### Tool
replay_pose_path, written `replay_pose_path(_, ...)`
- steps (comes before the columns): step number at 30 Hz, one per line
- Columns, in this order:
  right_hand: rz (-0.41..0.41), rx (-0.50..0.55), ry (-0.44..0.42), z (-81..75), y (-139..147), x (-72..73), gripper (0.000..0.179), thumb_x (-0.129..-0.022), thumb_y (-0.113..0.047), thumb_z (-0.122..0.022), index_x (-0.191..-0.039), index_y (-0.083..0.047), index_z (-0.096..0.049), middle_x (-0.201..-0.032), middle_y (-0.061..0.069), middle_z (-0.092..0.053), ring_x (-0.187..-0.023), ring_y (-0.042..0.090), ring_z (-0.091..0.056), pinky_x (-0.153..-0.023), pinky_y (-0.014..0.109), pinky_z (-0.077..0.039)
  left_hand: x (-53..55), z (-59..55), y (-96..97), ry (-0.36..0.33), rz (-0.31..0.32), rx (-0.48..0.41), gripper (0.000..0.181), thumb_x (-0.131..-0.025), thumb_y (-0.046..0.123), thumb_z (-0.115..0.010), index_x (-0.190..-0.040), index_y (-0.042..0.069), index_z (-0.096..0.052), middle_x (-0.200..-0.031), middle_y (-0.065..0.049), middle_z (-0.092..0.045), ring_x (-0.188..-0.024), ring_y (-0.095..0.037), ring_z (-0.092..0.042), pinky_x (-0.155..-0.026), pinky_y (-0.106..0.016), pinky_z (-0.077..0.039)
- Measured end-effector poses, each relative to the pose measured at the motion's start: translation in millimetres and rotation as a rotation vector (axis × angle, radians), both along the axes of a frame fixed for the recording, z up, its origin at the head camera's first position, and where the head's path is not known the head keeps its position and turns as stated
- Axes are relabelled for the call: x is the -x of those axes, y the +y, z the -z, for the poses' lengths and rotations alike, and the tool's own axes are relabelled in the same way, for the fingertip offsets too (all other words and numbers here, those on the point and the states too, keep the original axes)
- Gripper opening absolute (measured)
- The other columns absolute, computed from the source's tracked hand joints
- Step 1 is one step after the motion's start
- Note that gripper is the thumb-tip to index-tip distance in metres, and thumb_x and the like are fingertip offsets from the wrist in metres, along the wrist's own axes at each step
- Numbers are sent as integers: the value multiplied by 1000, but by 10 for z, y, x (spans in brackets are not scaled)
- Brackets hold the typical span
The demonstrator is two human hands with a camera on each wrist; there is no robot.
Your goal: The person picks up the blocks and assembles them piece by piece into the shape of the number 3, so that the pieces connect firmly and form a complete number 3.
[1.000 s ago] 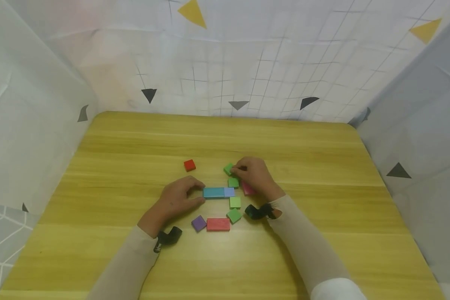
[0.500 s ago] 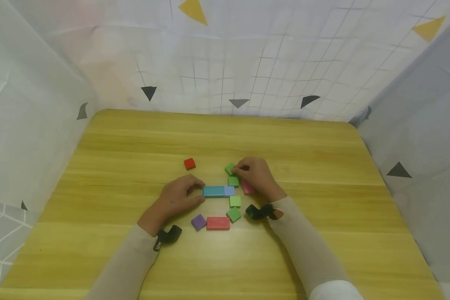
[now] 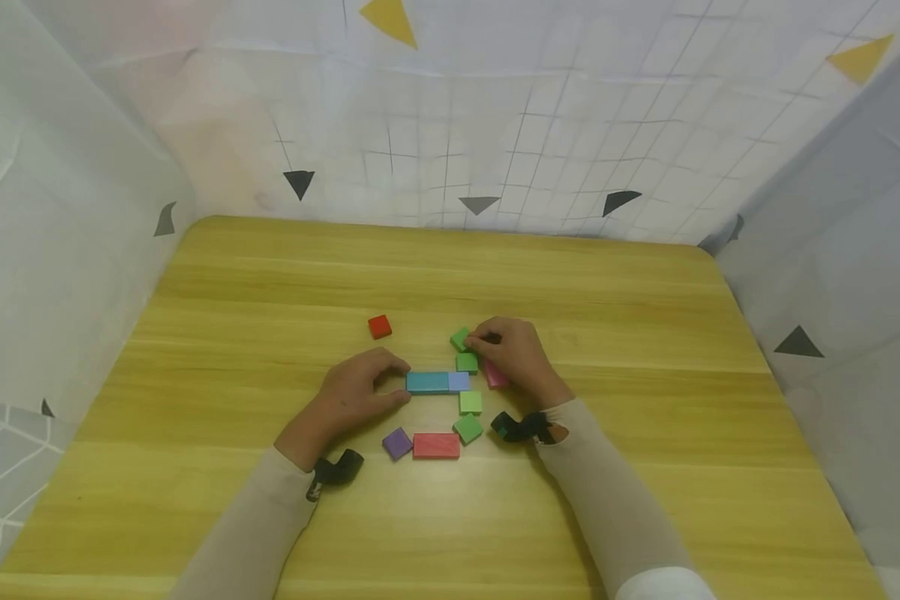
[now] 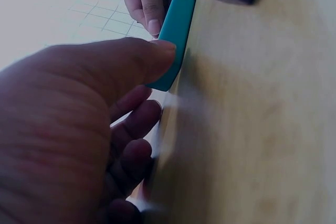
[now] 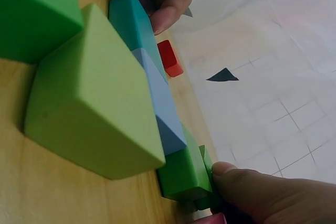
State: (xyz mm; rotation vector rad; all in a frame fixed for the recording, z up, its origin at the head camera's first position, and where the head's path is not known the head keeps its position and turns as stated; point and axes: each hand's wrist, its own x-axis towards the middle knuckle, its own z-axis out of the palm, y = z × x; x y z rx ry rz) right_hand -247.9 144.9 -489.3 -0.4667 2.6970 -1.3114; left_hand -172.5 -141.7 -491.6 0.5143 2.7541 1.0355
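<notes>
My left hand [image 3: 352, 390] holds the left end of a long teal block [image 3: 427, 383] between thumb and fingers; its thumb [image 4: 157, 59] lies along the block in the left wrist view. A light blue block [image 3: 458, 382] touches the teal block's right end. My right hand [image 3: 516, 348] pinches a small tilted green block [image 3: 460, 338], whose far side is hidden in the right wrist view. Just nearer sits another green block [image 3: 467, 362]. Partly under the right hand lies a pink block [image 3: 497, 375].
Nearer me are a light green block [image 3: 470, 402], a turned green block [image 3: 467, 429], a long red block [image 3: 436, 446] and a purple block [image 3: 397, 444]. A small red block [image 3: 379, 326] lies apart, farther back. Patterned cloth [image 3: 487, 108] surrounds the wooden table [image 3: 307, 283].
The pinched green block has shifted very slightly right and nearer to the green block beside it, along with my right hand. My left hand and the other blocks stay in place.
</notes>
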Motion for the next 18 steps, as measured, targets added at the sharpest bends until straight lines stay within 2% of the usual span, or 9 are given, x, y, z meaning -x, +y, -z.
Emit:
replay_pose_path(7, 3, 26, -9, 32, 15, -1, 12, -90, -31, -75, -90, -20, -78, -97, -6, -74, -95, 14, -67, -87, 37, -55, 6, 3, -1, 15, 5, -1, 34, -88, 42, -73, -118, 26, -67, -112, 14, -63, -97, -9, -57, -89, -35, -49)
replay_pose_path(18, 2, 60, -27, 45, 10, 9, 9, -89, -30, -76, -90, -21, -78, -94, -7, -74, -92, 14, -67, -84, 35, -55, 4, 10, -11, -9, -9, -12, 33, -89, 44, -72, -118, 29, -66, -111, 17, -62, -98, -8, -57, -90, -36, -50)
